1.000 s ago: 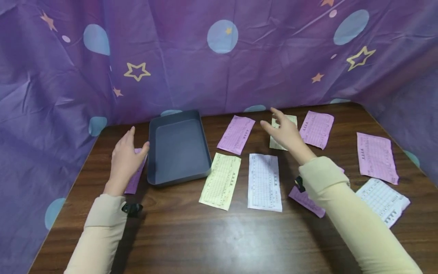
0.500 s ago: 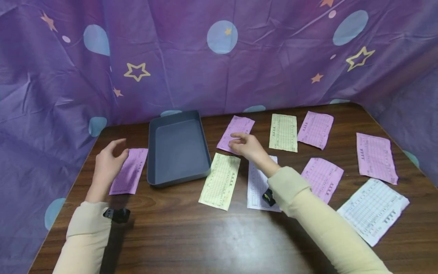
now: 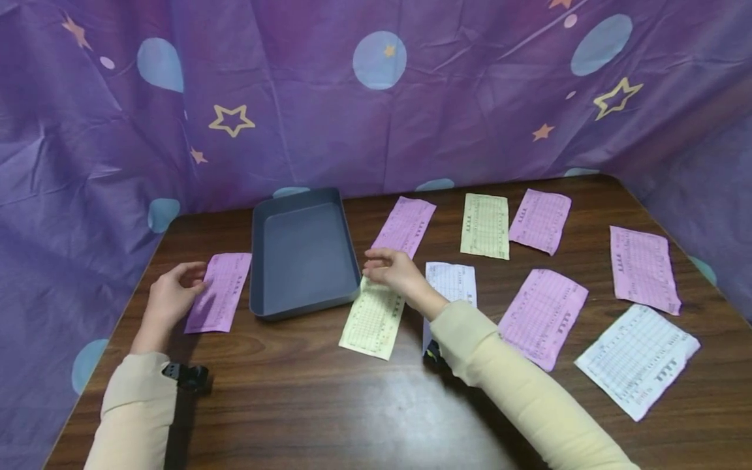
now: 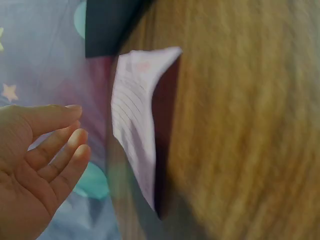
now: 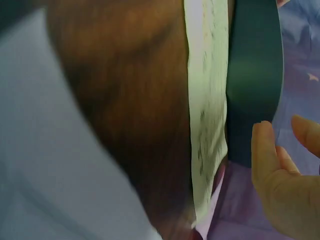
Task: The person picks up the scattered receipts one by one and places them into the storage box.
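Beside the left pink printed slip (image 3: 222, 294), my left hand (image 3: 167, 300) hovers with its fingers loosely bent. In the left wrist view a gap shows between its fingertips and the curled slip (image 4: 136, 110). My right hand (image 3: 405, 277) is over the upper end of a yellow slip (image 3: 370, 329), holding nothing. The right wrist view shows this hand (image 5: 282, 185) with thumb and fingers apart, to the side of the yellow slip (image 5: 207, 110). A pink slip (image 3: 408, 225) lies just behind it. The right forearm partly hides a white slip (image 3: 451, 281).
A dark grey tray (image 3: 302, 261) stands between the hands, nothing in it. Rightward on the wooden table (image 3: 329, 418) lie another yellow slip (image 3: 485, 227), several pink slips, such as one pink slip (image 3: 543, 320), and a second white slip (image 3: 640, 362). A purple curtain (image 3: 305, 85) hangs behind.
My right hand has moved left and nearer, from the far yellow slip to the near one. My left hand has drawn back left from the tray's side, uncovering the left pink slip.
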A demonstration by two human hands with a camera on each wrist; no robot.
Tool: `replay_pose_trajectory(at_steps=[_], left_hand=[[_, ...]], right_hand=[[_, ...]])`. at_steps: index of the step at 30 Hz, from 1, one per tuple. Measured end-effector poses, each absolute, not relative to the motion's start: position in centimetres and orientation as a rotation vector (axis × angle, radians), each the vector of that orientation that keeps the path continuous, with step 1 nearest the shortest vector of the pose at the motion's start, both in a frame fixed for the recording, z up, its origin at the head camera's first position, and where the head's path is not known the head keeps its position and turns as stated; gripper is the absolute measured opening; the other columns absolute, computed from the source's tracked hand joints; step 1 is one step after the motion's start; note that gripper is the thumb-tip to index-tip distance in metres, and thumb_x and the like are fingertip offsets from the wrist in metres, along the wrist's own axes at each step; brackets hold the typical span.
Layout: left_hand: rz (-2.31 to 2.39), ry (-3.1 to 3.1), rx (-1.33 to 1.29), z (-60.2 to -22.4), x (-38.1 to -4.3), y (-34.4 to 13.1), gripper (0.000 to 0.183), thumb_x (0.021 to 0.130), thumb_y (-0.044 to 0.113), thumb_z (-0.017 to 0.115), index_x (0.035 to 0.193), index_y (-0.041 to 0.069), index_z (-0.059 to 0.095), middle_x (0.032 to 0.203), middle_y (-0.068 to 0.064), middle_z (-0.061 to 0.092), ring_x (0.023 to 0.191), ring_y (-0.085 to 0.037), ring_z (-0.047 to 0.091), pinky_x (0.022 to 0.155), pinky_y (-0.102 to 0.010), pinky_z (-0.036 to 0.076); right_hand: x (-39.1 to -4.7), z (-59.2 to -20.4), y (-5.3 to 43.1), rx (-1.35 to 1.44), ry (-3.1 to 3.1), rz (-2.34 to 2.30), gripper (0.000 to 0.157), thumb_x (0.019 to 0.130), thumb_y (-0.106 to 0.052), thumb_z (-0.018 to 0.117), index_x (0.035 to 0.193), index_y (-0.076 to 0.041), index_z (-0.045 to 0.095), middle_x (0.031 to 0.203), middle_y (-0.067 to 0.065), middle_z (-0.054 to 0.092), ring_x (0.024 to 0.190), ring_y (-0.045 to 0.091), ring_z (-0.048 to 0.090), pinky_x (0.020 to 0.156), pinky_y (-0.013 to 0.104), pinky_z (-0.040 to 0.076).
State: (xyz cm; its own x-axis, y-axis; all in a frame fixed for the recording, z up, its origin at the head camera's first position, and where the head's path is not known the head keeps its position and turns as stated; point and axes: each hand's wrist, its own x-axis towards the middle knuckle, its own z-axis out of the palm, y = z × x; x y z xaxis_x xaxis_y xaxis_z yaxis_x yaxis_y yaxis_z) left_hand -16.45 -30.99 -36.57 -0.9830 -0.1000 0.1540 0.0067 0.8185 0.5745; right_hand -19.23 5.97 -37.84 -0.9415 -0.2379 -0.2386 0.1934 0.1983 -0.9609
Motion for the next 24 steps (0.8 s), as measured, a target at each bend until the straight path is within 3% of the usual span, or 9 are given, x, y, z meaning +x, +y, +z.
replay_pose_trajectory(at_steps=[4,6,8,11,14,24], left_hand=[[-0.917,-2.869,0.085,-37.4,-16.4,-31.9,0.039,0.083,0.000,0.066,0.118,-0.013,0.056,0.109,-0.034,0.064,0.066,0.020,0.042,0.060,-0.001,0.035],[-0.871,-2.910,0.095,-37.7,-16.3,-32.3,0.042,0.082,0.002,0.068,0.119,-0.013,0.055,0.108,-0.034,0.064,0.069,0.005,0.056,0.062,-0.007,0.039],[-0.823,-2.966,0.107,-37.9,-16.2,-32.7,0.045,0.082,0.007,0.070,0.120,-0.013,0.054,0.109,-0.034,0.063,0.076,-0.017,0.065,0.067,-0.019,0.046],[-0.772,-3.052,0.115,-38.1,-16.1,-33.1,0.052,0.083,0.014,0.071,0.122,-0.014,0.051,0.113,-0.036,0.059,0.097,-0.045,0.060,0.076,-0.042,0.050],[-0.768,-3.106,0.133,-38.2,-16.0,-33.2,0.055,0.084,0.017,0.070,0.123,-0.015,0.049,0.116,-0.038,0.056,0.103,-0.049,0.056,0.084,-0.053,0.046],[-0.730,-3.167,0.171,-38.2,-16.0,-33.2,0.058,0.084,0.018,0.068,0.122,-0.019,0.046,0.111,-0.038,0.058,0.102,-0.052,0.055,0.087,-0.056,0.043]], right_hand=[[-18.9,-38.1,5.3,-0.042,2.137,-1.806,0.049,0.089,0.003,0.058,0.137,0.007,0.045,0.128,0.030,0.057,0.113,0.033,0.062,0.095,0.033,0.052],[-18.7,-38.2,5.1,-0.031,2.139,-1.809,0.049,0.089,0.002,0.058,0.136,0.007,0.045,0.128,0.030,0.057,0.109,0.030,0.063,0.094,0.033,0.052],[-18.7,-38.3,4.9,-0.010,2.138,-1.817,0.048,0.088,0.002,0.060,0.135,0.007,0.047,0.127,0.030,0.057,0.105,0.027,0.064,0.094,0.032,0.053],[-18.6,-38.4,4.8,-0.002,2.160,-1.813,0.047,0.088,0.002,0.061,0.133,0.007,0.049,0.125,0.030,0.058,0.102,0.025,0.063,0.091,0.031,0.054],[-18.6,-38.7,4.7,-0.017,2.190,-1.793,0.047,0.087,0.001,0.062,0.132,0.008,0.050,0.124,0.030,0.059,0.104,0.027,0.063,0.088,0.028,0.054],[-18.6,-38.7,4.6,-0.013,2.187,-1.779,0.046,0.088,0.001,0.061,0.132,0.007,0.050,0.126,0.030,0.058,0.112,0.034,0.061,0.090,0.030,0.054]])
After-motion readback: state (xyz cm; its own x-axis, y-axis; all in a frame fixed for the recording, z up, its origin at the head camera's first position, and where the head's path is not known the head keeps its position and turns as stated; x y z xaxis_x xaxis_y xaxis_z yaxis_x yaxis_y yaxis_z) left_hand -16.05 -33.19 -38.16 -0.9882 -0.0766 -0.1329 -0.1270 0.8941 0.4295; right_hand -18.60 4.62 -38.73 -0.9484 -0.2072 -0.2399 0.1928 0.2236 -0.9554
